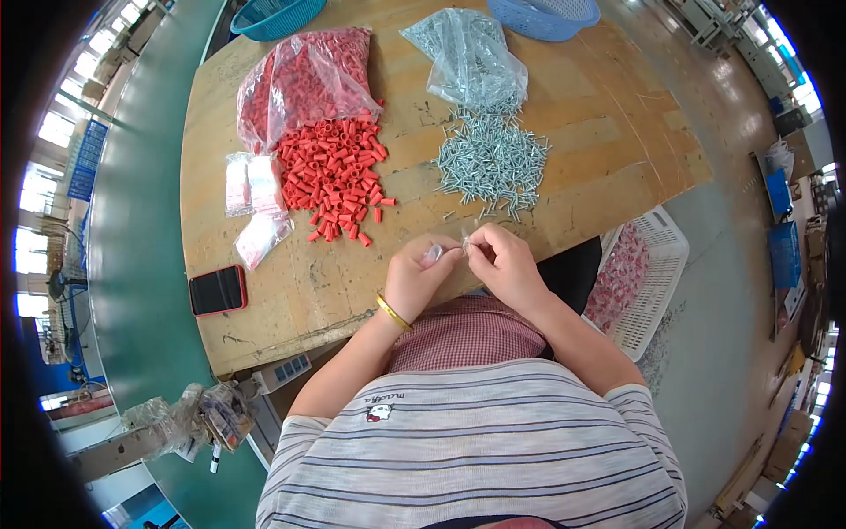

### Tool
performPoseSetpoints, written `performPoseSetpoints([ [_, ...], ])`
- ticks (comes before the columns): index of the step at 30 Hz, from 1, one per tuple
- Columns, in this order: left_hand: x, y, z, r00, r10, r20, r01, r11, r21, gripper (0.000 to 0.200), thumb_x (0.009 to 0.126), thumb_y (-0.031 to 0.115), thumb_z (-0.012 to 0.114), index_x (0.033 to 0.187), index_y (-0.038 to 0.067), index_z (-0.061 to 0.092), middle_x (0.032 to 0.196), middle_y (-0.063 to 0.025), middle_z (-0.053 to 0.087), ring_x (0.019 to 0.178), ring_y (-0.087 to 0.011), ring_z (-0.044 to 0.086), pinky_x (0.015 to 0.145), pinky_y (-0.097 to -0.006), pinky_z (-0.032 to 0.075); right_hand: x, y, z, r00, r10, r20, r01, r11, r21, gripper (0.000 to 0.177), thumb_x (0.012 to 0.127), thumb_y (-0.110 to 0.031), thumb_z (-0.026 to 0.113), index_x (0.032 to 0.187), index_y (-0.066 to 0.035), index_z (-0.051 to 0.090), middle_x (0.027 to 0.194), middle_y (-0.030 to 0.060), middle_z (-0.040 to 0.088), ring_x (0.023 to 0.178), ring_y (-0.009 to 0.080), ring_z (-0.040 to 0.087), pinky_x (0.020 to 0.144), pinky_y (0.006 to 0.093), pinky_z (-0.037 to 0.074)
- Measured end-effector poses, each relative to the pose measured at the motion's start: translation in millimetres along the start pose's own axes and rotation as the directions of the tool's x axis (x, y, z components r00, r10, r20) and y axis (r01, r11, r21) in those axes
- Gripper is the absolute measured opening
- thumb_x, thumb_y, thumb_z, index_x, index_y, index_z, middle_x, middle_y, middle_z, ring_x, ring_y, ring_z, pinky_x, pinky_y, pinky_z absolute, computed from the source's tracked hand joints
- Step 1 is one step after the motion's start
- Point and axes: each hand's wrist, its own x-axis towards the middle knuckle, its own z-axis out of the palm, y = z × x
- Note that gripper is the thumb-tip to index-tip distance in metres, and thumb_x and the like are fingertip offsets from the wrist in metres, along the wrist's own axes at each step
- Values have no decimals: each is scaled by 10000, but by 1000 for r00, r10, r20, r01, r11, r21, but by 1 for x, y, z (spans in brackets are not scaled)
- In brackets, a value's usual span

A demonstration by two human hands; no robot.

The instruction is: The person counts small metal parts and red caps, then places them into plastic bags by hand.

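My left hand [418, 277] is closed around a small clear plastic bag [431, 256] at the table's near edge. Thumb and forefinger of my right hand [507, 264] pinch the clear plastic where both hands meet. What is inside the bag cannot be made out. Just beyond my left hand lies a heap of red plastic sleeves [335, 172], spilling from a large clear bag [308, 79]. Beyond my right hand is a pile of silver screws [493, 163] at the mouth of another clear bag [471, 57].
Small clear packets [263, 236] and a phone [218, 291] lie on the wooden table [586, 132] at left. Two blue baskets [278, 19] stand at the far edge. Right of my seat, a white crate [663, 264] holds many small red-and-clear packets [619, 278].
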Motion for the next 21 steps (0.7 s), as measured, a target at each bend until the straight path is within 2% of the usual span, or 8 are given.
performPoseSetpoints([
  [2, -1, 9, -6, 999, -22, 29, 19, 993, 115, 127, 872, 107, 700, 959, 15, 708, 813, -1, 657, 761, -87, 574, 707, -250, 475, -2, 1, -2, 999, 38, 30, -39, 999, 16, 96, 874, -62, 641, 923, 1, 587, 775, 57, 606, 642, 100, 540, 582, 266, 441],
  [5, -1, 4, -6, 1000, -7, 16, 5, 993, 117, 122, 875, 110, 699, 949, 14, 703, 788, 8, 643, 720, -78, 560, 671, -239, 465, -2, -1, -2, 998, 50, 33, -51, 998, 28, 90, 874, -57, 638, 910, -1, 578, 767, 49, 594, 639, 93, 526, 576, 263, 434],
  [8, -3, 5, -4, 969, -247, 15, 245, 948, -201, 96, 885, 106, 691, 925, 19, 692, 760, 35, 617, 671, -54, 534, 620, -213, 438, -2, -2, -2, 999, 45, 24, -46, 998, 53, 81, 875, -52, 630, 897, 0, 571, 758, 43, 583, 643, 94, 520, 580, 266, 433],
  [11, -6, 5, -1, 915, -400, 50, 384, 827, -410, 68, 894, 98, 680, 906, 31, 682, 748, 63, 593, 641, -23, 502, 578, -185, 401, -1, -6, -2, 996, 86, 40, -88, 994, 59, 83, 854, -50, 635, 892, -11, 574, 766, 87, 595, 668, 189, 573, 610, 316, 465],
  [14, -9, -1, 3, 940, -341, 15, 329, 896, -298, 69, 892, 93, 678, 915, 28, 684, 762, 64, 599, 666, -22, 515, 597, -185, 416, -3, -3, -1, 998, 53, 24, -53, 999, 8, 82, 836, -44, 639, 881, -17, 576, 767, 114, 594, 676, 238, 595, 624, 343, 479],
  [17, -5, 5, 0, 998, -40, -49, 44, 997, 65, 130, 873, 116, 697, 965, 26, 715, 845, -34, 693, 794, -100, 615, 743, -266, 506, 2, 1, 1, 1000, -20, 23, 21, 999, -30, 70, 826, -40, 637, 849, -18, 575, 756, 122, 589, 654, 251, 594, 620, 351, 482],
  [19, -1, 11, -7, 995, 101, 18, -103, 972, 211, 151, 841, 135, 719, 972, 60, 724, 890, -110, 706, 772, -237, 657, 725, -324, 524, 3, -5, 1, 999, -7, 41, 10, 999, -51, 68, 820, -38, 637, 839, -18, 574, 753, 123, 589, 651, 248, 597, 623, 351, 485],
  [21, 1, 19, -9, 996, 94, 7, -93, 965, 247, 155, 832, 140, 725, 960, 53, 724, 903, -121, 708, 791, -251, 669, 741, -329, 530, 4, -13, 0, 999, -15, 42, 19, 995, -102, 75, 822, -41, 637, 846, -12, 572, 755, 125, 593, 657, 241, 603, 626, 344, 487],
])
